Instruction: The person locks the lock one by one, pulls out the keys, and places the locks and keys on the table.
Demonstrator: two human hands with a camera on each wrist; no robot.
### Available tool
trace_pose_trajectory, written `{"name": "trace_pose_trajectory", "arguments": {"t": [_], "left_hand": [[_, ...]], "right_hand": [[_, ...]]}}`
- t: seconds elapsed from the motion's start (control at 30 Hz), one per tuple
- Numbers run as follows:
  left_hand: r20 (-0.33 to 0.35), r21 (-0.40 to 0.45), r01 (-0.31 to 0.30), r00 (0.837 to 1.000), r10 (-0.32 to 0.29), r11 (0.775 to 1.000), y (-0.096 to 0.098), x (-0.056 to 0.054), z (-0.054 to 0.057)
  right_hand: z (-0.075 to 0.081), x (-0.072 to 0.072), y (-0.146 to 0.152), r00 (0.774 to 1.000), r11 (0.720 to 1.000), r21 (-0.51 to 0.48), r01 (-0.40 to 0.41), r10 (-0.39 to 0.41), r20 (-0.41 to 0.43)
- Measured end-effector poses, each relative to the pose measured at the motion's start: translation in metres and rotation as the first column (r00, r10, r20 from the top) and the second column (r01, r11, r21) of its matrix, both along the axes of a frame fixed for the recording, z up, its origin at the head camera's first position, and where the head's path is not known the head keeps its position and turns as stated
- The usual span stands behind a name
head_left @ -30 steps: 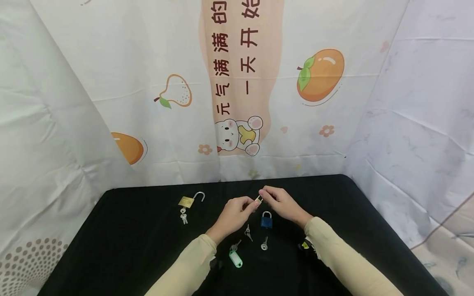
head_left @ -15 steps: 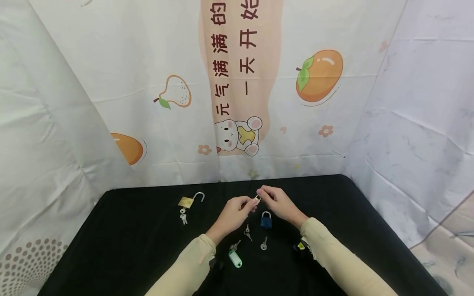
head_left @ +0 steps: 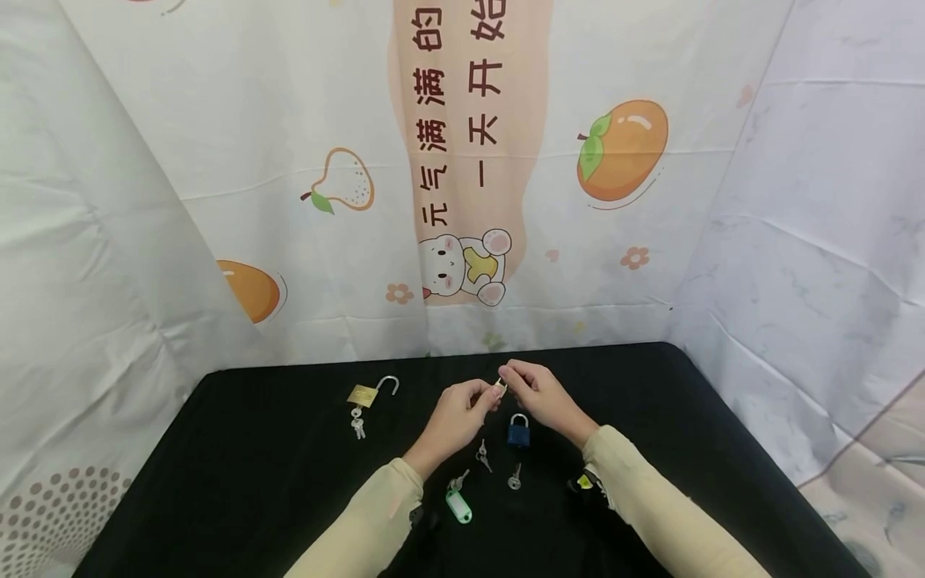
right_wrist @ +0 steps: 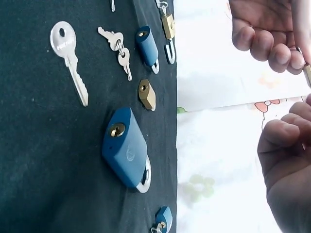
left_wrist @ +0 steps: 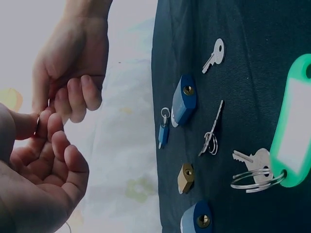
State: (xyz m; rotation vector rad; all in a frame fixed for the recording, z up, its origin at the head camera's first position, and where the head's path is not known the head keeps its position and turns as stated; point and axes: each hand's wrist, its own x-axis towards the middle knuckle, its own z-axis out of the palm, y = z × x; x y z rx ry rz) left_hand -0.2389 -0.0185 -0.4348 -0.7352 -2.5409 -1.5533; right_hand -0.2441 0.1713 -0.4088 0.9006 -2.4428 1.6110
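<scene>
A small brass padlock is held up between both hands, above the far part of the black table. My left hand pinches its body between thumb and fingers. At its top, my right hand pinches the shackle with thumb and forefinger. Fingers cover most of the padlock; only a sliver of the brass padlock shows at the right wrist view's edge. Just below the hands stands a blue padlock. Nearer lie a pair of keys, a single key and a key with a green tag.
To the left lies an open brass padlock with keys hanging from it. The wrist views show another small brass padlock and several blue padlocks on the black cloth. A printed white curtain rises behind the table.
Both hands have shifted slightly left with the small padlock, which looks a little more upright. The grip is the same, and the things on the table stay put.
</scene>
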Motion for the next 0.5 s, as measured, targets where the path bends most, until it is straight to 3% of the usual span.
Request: {"name": "trace_pose_trajectory", "arguments": {"t": [0.27,0.5], "left_hand": [[-0.052,0.006,-0.061,0.997,0.061,0.998,0.0014,0.0011,-0.0004],[-0.038,0.028,-0.044,0.998,0.045,0.999,-0.0007,0.0004,-0.0003]], "right_hand": [[-0.0003,-0.0027,-0.0041,0.997,0.999,-0.042,-0.002,0.005,0.079],[0.0003,-0.0007,-0.0070,0.998,0.999,-0.035,0.011,-0.009,0.069]]}}
